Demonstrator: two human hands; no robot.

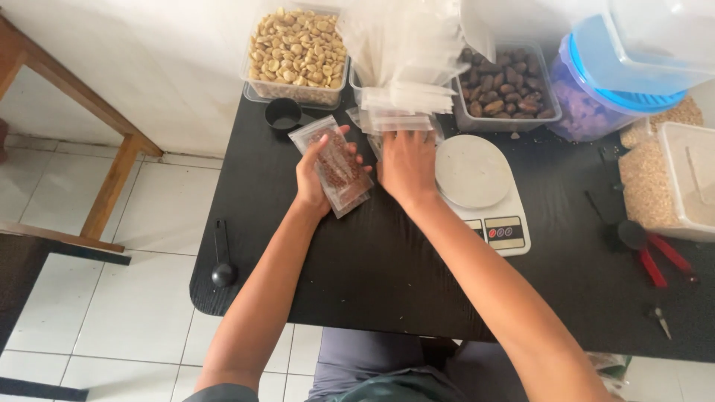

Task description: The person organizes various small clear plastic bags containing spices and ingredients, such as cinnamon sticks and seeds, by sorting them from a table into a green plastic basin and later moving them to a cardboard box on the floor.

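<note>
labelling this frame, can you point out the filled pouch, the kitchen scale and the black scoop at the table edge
filled pouch (337, 165), head view, on its clear front over the brown contents
kitchen scale (471, 171), head view, middle of its round white platform
black scoop (223, 275), head view, on its round bowl

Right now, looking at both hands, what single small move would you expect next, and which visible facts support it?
Probably the right hand lifts one empty clear bag from the stack: it rests on those bags, while the left hand already holds a filled packet of brown pieces, and the scale platform is bare.
</note>
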